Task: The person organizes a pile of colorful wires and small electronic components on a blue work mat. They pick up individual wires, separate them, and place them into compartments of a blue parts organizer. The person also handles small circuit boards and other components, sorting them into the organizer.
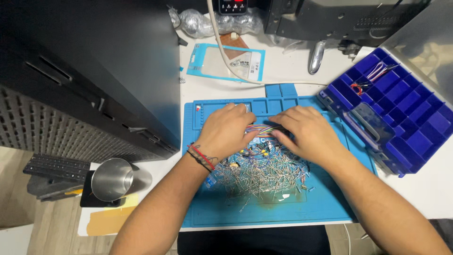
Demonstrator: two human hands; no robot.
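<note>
My left hand (226,130) and my right hand (304,132) meet over the blue work mat (325,203), both gripping a bundle of multicoloured ribbon wires (263,129) that spans between them. Just below the hands lies a heap of small wire-legged electronic parts (259,174), spread across the middle of the mat. A red and black cord bracelet circles my left wrist.
A blue compartment box (406,104) stands open at the right, with a few wires in its far cells. A steel cup (112,179) sits at the left front. A black case (94,75) fills the left. A blister pack (226,61) and a cable lie behind the mat.
</note>
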